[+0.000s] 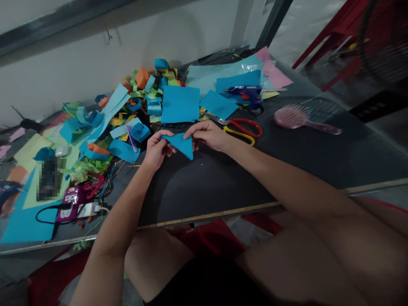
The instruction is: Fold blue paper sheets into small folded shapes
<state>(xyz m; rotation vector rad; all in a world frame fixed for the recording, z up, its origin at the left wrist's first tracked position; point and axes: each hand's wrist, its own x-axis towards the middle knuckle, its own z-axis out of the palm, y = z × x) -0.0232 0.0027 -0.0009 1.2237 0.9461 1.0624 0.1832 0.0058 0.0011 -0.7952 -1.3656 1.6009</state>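
Observation:
A folded blue paper triangle (pixel 182 144) is held up between both hands over the dark table (pixel 207 182), one corner pointing down. My left hand (pixel 157 148) pinches its left corner. My right hand (pixel 205 135) grips its upper right part with thumb and fingers; some of those fingers are hidden behind the paper. Just beyond the hands lies a flat blue paper square (pixel 180 104). Scissors (pixel 244 128) with red and yellow handles rest close to my right hand.
Colourful folded paper pieces (pixel 143 80) are heaped at the back. A glue gun (pixel 245 92) lies behind the scissors, and a pink hairbrush (pixel 291 117) to the right. At left are a phone (pixel 48 180), a purple power strip (pixel 72 202) and cables.

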